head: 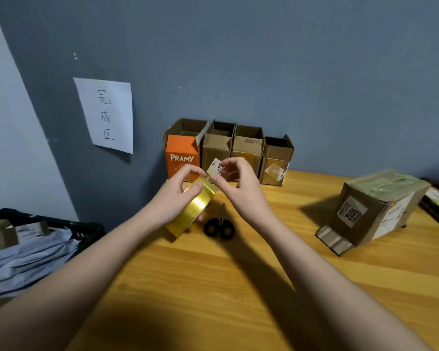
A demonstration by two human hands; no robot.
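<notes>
Thumb and forefinger of the right hand [238, 188] pinch the loose tape end [211, 179] at the roll's 1 o'clock edge. The left hand [178, 196] curls round the roll of packing tape [193, 211], held tilted above the wooden table [213, 287], with scissors [219, 225] at its 5 o'clock. The roll looks light, stiff and slick-faced, best gripped across rim and core; the film is thin and sticky, so pinch only its tip.
</notes>
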